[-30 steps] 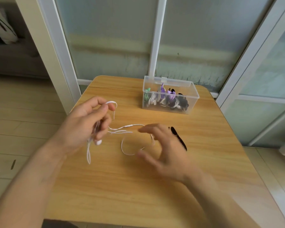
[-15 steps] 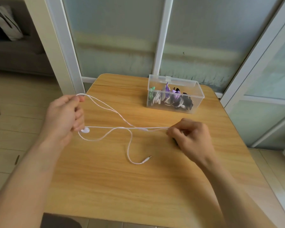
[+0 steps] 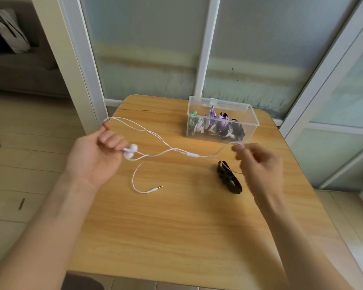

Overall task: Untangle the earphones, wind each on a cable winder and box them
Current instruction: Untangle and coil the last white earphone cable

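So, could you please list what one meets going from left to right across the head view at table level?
Left hand → earbuds → jack plug → inline remote → black winder → right hand. The clear box sits farther back, overlapping the last few in the order.

There are two hands, the left one (image 3: 94, 158) and the right one (image 3: 260, 164). There is one white earphone cord (image 3: 172, 150) with two white earbuds (image 3: 130, 151) and one metal plug (image 3: 155, 188). One black cable winder (image 3: 228, 177) lies on one light wooden tabletop (image 3: 176, 227). One clear plastic box (image 3: 222, 122) holds several wound earphones, too bunched to count.
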